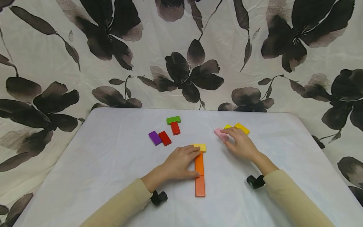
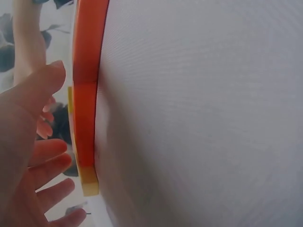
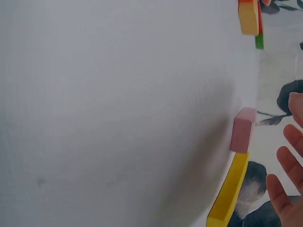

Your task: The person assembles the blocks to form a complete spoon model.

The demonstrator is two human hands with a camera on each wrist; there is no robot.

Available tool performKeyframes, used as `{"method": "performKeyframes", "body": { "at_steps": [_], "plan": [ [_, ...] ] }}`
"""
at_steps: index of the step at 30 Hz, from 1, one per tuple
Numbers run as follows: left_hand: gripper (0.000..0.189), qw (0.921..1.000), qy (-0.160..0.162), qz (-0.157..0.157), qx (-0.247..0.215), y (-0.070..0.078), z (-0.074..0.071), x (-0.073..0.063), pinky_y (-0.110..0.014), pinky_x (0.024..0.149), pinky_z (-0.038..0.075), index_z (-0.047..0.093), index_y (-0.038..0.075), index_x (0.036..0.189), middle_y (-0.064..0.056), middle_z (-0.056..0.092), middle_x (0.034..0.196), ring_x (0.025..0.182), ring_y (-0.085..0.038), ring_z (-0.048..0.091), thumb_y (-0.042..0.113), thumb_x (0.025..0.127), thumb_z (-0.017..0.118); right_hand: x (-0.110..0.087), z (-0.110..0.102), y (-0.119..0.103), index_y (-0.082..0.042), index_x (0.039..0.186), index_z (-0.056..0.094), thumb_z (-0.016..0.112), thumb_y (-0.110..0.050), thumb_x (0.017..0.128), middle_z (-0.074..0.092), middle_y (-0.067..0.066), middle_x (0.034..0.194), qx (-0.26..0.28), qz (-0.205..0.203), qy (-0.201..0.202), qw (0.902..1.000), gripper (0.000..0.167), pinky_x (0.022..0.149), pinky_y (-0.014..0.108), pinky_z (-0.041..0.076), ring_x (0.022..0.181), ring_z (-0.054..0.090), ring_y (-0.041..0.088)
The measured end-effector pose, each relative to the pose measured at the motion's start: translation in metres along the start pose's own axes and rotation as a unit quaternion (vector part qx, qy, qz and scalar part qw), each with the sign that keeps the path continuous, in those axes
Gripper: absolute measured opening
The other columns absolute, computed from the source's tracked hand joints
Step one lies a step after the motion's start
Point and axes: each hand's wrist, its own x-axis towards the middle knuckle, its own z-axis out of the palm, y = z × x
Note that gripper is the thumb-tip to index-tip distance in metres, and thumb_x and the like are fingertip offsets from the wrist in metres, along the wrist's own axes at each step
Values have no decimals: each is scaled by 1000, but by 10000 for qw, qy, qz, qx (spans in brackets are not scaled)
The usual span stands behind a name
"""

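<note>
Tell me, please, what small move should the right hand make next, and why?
Probably the right hand should close gently on the pink block: in the head view it reaches over that block, yet in the right wrist view the fingers look spread, not curled round it. Meanwhile, the left hand lies over the orange blocks.

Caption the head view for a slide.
Left hand at two orange blocks, right hand at a pink block, on a white table.
</note>
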Motion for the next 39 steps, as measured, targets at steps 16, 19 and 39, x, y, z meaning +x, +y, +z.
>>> {"method": "performKeyframes", "body": {
  "at_steps": [16,19,39],
  "plan": [
    [78,9998,-124,-64,170,1,3,-1,-44,105,31,45,12,137,-3,41,142,132,-24,34,57,76,63,15,3,21,-2,123,57,67,-8,79,57,16,125,-519,-337,-423,9972,46,95,49,38,109,51,35],
    [78,9998,-134,-55,164,1,4,-1,-43,105,31,45,12,137,-2,40,143,132,-23,33,57,76,63,18,4,20,-2,126,54,66,-8,79,55,15,128,-682,-271,-674,9950,49,93,49,39,108,51,36],
    [77,9997,-135,-71,185,0,4,-1,-43,105,31,46,12,136,-2,41,142,132,-23,35,58,76,62,25,11,14,-7,129,54,69,-23,81,55,14,120,-836,262,-1163,9893,52,90,47,42,103,50,31]
  ]
}}
